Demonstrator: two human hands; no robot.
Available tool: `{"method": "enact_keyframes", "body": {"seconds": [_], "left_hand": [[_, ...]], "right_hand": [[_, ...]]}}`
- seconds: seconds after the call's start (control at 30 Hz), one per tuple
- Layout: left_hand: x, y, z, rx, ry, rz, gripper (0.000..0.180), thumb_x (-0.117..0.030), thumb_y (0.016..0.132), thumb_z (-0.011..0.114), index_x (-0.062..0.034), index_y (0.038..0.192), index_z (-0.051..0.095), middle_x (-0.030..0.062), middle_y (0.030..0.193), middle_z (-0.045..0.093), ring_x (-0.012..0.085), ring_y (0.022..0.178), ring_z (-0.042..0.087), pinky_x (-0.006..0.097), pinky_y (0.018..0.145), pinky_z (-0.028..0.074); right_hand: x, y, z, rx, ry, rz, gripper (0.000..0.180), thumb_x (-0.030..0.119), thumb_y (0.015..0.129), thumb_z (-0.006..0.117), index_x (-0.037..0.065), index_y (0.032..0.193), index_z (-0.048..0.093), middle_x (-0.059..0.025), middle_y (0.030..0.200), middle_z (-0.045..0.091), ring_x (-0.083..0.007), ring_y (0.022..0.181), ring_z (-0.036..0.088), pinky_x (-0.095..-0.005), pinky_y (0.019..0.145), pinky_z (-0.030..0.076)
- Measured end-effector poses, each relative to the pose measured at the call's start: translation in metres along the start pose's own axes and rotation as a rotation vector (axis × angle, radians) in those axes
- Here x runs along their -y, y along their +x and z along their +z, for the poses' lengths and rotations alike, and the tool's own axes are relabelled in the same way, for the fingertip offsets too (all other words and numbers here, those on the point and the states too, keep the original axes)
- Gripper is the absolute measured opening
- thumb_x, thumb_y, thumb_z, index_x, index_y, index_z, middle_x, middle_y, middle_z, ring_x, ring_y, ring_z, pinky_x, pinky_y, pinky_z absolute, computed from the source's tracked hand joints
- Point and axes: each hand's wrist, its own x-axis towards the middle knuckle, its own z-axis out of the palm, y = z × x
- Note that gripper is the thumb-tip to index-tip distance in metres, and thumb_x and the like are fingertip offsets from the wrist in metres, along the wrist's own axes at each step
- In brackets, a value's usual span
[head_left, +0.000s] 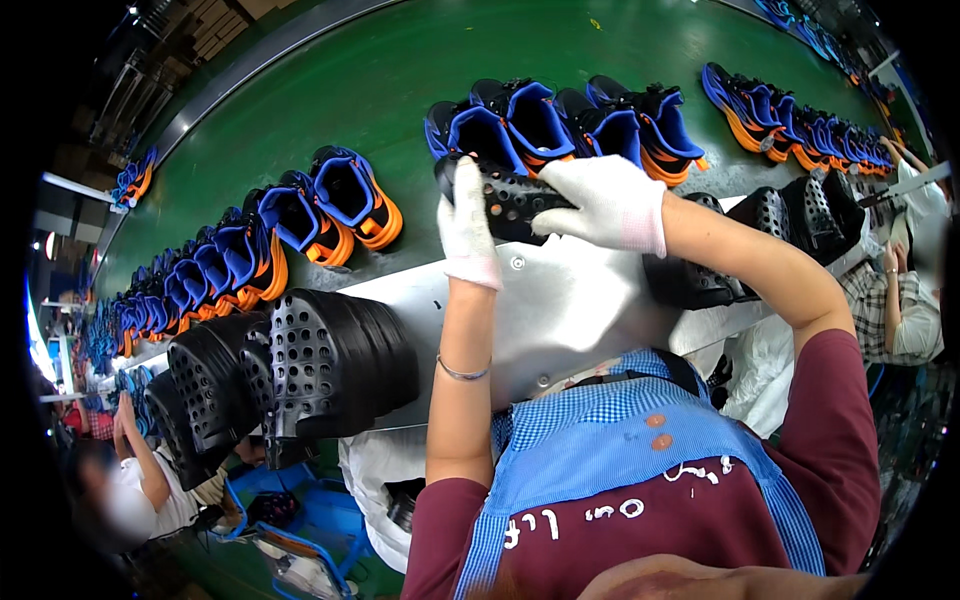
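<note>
Both hands wear white gloves and hold one black perforated shoe-shaped piece (510, 203) over the silver metal ledge (480, 320). My left hand (466, 225) is closed around its left end, fingers pointing away from me. At its right end, my right hand (607, 205) grips with thumb and fingers bent over it. Just beyond my hands stand black and blue sneakers with orange soles (530, 120), their openings facing me; the held piece partly covers the nearest ones.
Stacked black perforated pieces (340, 350) stand left on the ledge, more (780, 225) to the right. Rows of sneakers (220, 262) line the green surface (400, 60) on both sides. Other people (150, 490) sit at the far left and right. A blue chair (310, 520) is lower left.
</note>
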Motion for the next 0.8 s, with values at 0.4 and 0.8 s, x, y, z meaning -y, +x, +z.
{"method": "enact_keyframes", "body": {"seconds": [0.4, 0.8], "left_hand": [[0.051, 0.030, -0.030, 0.106, 1.258, 0.605, 0.044, -0.025, 0.080, 0.070, -0.0092, 0.119, 0.060, 0.0107, 0.125, 0.057, 0.0334, 0.106, 0.057, 0.041, 0.090, 0.049], [0.035, 0.085, -0.006, 0.375, 1.547, -0.129, 0.038, -0.038, 0.083, 0.065, -0.0051, 0.101, 0.068, 0.0176, 0.102, 0.068, 0.0347, 0.094, 0.066, 0.041, 0.081, 0.053]], "right_hand": [[-0.021, 0.114, -0.033, 0.227, -0.345, 0.080, 0.042, 0.038, 0.079, 0.062, -0.003, 0.085, 0.070, -0.0244, 0.080, 0.067, -0.0387, 0.078, 0.067, -0.0431, 0.074, 0.054], [-0.017, 0.174, 0.060, 0.235, -0.463, 0.067, 0.024, 0.010, 0.079, 0.065, 0.006, 0.101, 0.073, -0.0129, 0.100, 0.073, -0.0289, 0.092, 0.071, -0.0391, 0.077, 0.057]]}}
